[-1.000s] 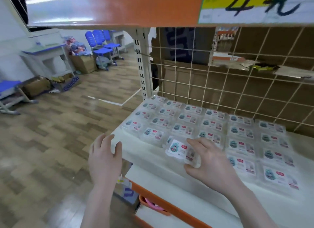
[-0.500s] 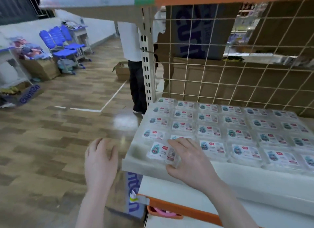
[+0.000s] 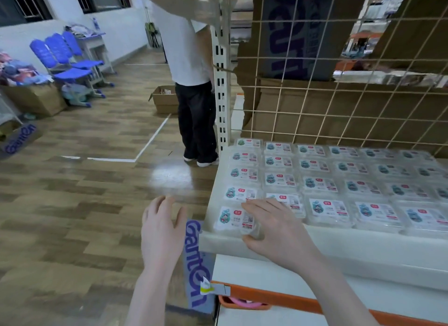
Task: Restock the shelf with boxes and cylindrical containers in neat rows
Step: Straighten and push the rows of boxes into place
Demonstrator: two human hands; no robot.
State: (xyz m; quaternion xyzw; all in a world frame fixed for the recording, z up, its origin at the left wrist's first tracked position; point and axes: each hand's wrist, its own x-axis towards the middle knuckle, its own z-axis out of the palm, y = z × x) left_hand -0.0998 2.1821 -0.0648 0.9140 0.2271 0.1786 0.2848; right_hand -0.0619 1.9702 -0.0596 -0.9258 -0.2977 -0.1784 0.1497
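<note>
1. My right hand [image 3: 276,228] holds a small clear box [image 3: 236,220] at the front left corner of the shelf [image 3: 339,247]. My fingers lie over its top and my thumb curls against its front side, so I can set it down straight.
2. The box sits on the shelf, right by the front edge. It touches the box behind it. I think I put it here to finish the row at the front.
3. My left hand [image 3: 161,231] is loose and holds nothing. It hangs in the air beside the shelf, over the wooden floor [image 3: 84,204]. I think it waits there so it is out of the way.
4. Many more clear boxes [image 3: 339,177] with the same stickers lie flat in neat rows, side by side. Flat boxes do not tip over, and the stickers face up so people can read them.
5. A wire grid [image 3: 339,83] stands at the back of the shelf. It can stop boxes from falling off behind.
6. Another person [image 3: 194,83] in a white top and dark trousers stands by the shelf post [image 3: 221,71].
7. I see no round tubs here.
</note>
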